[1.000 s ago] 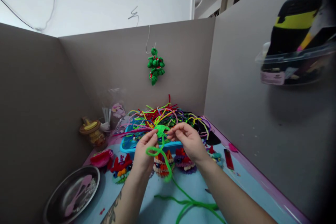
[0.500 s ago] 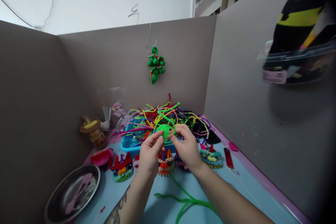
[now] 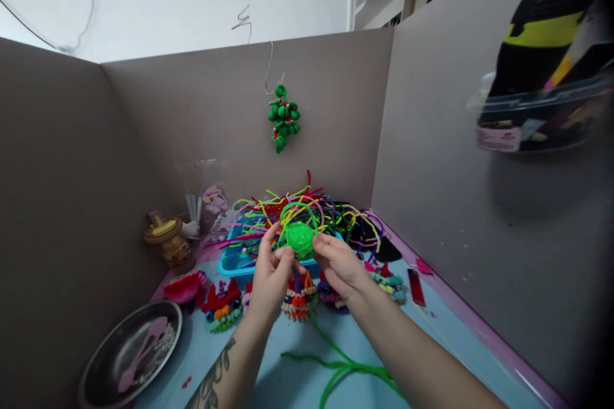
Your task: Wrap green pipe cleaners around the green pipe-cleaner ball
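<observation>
My left hand (image 3: 269,276) and my right hand (image 3: 338,263) are raised together over the table, both pinching a bright green pipe-cleaner ball (image 3: 299,238). A loop of the same green pipe cleaner (image 3: 297,211) arcs above the ball. Its long tail (image 3: 343,367) trails down between my forearms onto the light blue table mat. Just beneath my hands stand small finished pipe-cleaner figures (image 3: 298,299) in red, orange and purple.
A blue tray (image 3: 233,262) heaped with coloured pipe cleaners (image 3: 330,208) lies behind my hands. A metal plate (image 3: 128,353) with pink pieces lies front left, a small jar (image 3: 165,239) beyond it. A green ornament (image 3: 283,118) hangs on the grey partition. A clear tub (image 3: 540,112) hangs right.
My hands have lifted the green piece and drawn closer together. The loose loop that hung below has been wound on, and the piece now shows as a fuller ball with a loop above.
</observation>
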Available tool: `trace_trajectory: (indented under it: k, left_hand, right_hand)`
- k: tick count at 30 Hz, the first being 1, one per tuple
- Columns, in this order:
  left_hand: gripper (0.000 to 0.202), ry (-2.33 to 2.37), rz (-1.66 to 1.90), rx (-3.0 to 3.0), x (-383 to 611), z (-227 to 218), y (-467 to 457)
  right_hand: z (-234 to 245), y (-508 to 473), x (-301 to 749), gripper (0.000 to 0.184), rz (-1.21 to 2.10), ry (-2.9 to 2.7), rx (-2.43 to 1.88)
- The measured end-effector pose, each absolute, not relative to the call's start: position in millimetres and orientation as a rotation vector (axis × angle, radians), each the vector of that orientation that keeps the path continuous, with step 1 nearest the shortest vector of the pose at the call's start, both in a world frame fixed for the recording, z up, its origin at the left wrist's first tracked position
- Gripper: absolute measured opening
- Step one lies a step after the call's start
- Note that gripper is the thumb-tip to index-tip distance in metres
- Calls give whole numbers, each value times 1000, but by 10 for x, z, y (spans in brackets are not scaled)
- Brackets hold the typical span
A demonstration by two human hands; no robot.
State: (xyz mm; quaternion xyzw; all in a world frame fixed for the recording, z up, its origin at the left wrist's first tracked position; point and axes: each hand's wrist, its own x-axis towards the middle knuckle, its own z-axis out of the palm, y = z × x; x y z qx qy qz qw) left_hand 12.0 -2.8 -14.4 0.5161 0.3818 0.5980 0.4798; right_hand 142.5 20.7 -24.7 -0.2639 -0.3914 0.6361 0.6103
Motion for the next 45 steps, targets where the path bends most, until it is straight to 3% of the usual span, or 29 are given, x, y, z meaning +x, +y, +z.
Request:
trace_trajectory:
  k: [9,22,27,36,42,45]
  left_hand:
    - [67,978,1471,1135,136,-70,-56]
    - [46,965,1535,1103,93,-183,46]
    - [49,959,1512,1105,110,-183,32]
    - [63,929,1452,997,91,-140,56]
    - [59,808,1199,920,10,-145,95]
    - [58,760,1069,885,-13,-166,108]
  right_hand:
    - [-253,207,1430,26,1407,-954,-637]
    - [-234,198,1423,24,1408,-969,-692]
    - [-295,233,1436,31,1293,-1022,-769]
    - [-325,248,1472,19,1024,-1171,-947]
    - [-240,253,1652,33,1261,-1199,-721]
    - [-218,248,1733,30,1377,-1331,-628]
